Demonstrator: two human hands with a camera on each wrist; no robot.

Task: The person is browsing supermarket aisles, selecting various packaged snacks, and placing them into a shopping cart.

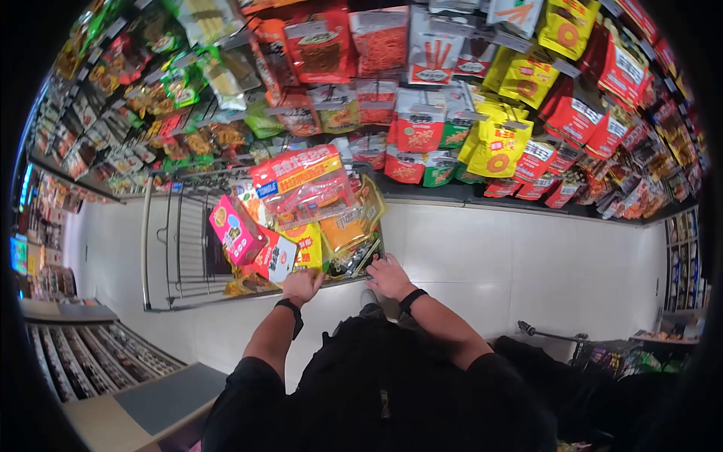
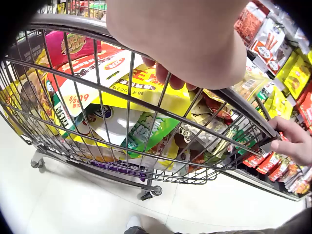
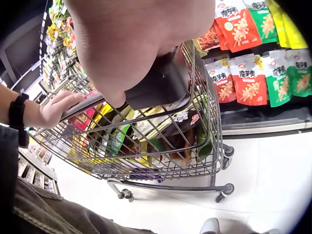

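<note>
Left hand [image 1: 301,285], right hand [image 1: 389,277] both clamped on grey handle bar [image 3: 97,105] of silver wire shopping cart [image 1: 188,248] ahead; likely pushing step; next needs steady steering.

Pale tiled floor [image 1: 527,256] runs beside wall racks [image 1: 452,90] of snack packets [image 1: 497,143].

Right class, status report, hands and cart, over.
Left hand and right hand both grip cart handle. Cart piled with snack packs. Snack shelves close ahead.
</note>
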